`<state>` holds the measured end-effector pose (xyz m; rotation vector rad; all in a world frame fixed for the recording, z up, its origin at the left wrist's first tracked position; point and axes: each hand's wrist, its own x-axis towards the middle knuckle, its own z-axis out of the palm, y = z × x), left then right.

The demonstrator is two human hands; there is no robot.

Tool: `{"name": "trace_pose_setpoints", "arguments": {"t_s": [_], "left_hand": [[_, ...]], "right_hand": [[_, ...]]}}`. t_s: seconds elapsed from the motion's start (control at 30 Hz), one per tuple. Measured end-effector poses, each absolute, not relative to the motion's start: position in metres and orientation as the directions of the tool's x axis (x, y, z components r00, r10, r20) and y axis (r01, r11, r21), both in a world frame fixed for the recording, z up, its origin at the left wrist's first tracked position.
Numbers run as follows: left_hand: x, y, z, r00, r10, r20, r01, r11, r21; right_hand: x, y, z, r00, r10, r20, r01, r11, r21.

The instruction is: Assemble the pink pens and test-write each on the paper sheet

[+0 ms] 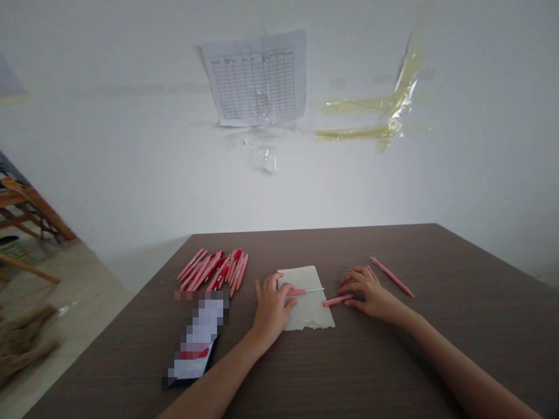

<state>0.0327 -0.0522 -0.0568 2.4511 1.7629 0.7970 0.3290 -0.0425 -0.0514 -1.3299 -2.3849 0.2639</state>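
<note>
My left hand (271,308) is closed on a pink pen half (297,292) above a small torn-edged sheet of paper (305,318). From that half a thin white refill (315,289) sticks out to the right. Between thumb and fingers, my right hand (369,294) pinches a second pink pen barrel piece (335,301), apart from the first. Its free end reaches over the paper's right edge. Further right, a whole pink pen (393,277) lies slanted on the table.
A pile of pink and red pens (203,272) lies at the table's left. Nearer me is a blurred, phone-like flat object (198,337). The brown table (437,331) meets a white wall with a taped printed chart (257,81). Wooden furniture (30,203) stands at far left.
</note>
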Motion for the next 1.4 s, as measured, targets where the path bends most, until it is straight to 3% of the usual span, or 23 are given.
{"name": "trace_pose_setpoints", "arguments": {"t_s": [0.3, 0.63, 0.97, 1.4], "left_hand": [[0.033, -0.057, -0.050, 0.326, 0.841, 0.432, 0.822, -0.478, 0.310], [0.040, -0.060, -0.049, 0.330, 0.891, 0.310, 0.795, -0.440, 0.418], [0.041, -0.063, -0.048, 0.344, 0.905, 0.252, 0.805, -0.422, 0.417], [0.041, -0.062, -0.051, 0.348, 0.891, 0.291, 0.792, -0.446, 0.417]], "right_hand": [[0.320, -0.043, -0.050, -0.462, 0.841, 0.281, 0.768, 0.538, -0.346], [0.317, -0.045, -0.048, -0.466, 0.805, 0.366, 0.741, 0.582, -0.336], [0.315, -0.045, -0.050, -0.475, 0.793, 0.381, 0.718, 0.600, -0.354], [0.315, -0.044, -0.050, -0.486, 0.791, 0.372, 0.736, 0.600, -0.314]]}}
